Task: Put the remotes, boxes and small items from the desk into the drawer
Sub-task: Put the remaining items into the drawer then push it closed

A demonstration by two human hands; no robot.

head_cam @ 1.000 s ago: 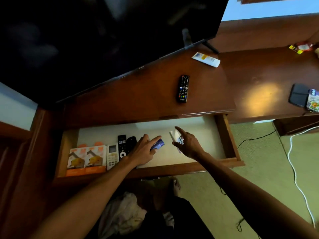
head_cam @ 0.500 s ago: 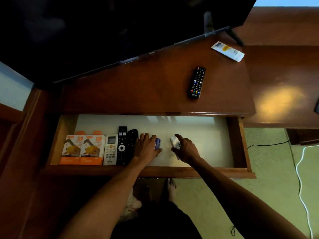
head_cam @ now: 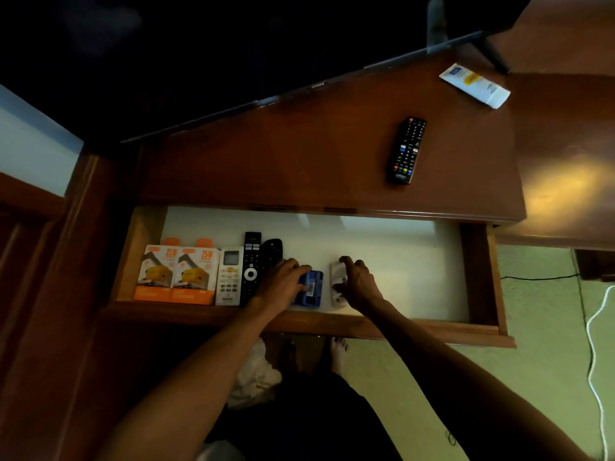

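The wooden drawer [head_cam: 479, 281] stands pulled out with a white floor. At its left lie two orange boxes [head_cam: 178, 276], a white remote [head_cam: 229, 277], a long black remote [head_cam: 250, 266] and a shorter black remote [head_cam: 272, 250]. My left hand [head_cam: 283, 282] rests on a small blue box [head_cam: 312, 287] lying on the drawer floor, fingers on its left edge. My right hand [head_cam: 357, 281] grips a small white item [head_cam: 337, 277] beside it, low on the drawer floor. On the desk top a black remote [head_cam: 406, 149] and a white tube [head_cam: 474, 84] lie.
A large dark TV [head_cam: 199, 54] on a stand fills the back of the desk [head_cam: 299, 161]. Green carpet [head_cam: 532, 377] with a white cable [head_cam: 595, 354] and a black cable [head_cam: 539, 278] lies at the right. My bare feet show below the drawer front.
Both hands have lowered the blue box and the white item down onto the drawer floor, closer to the front edge. The camera has shifted left and nearer.
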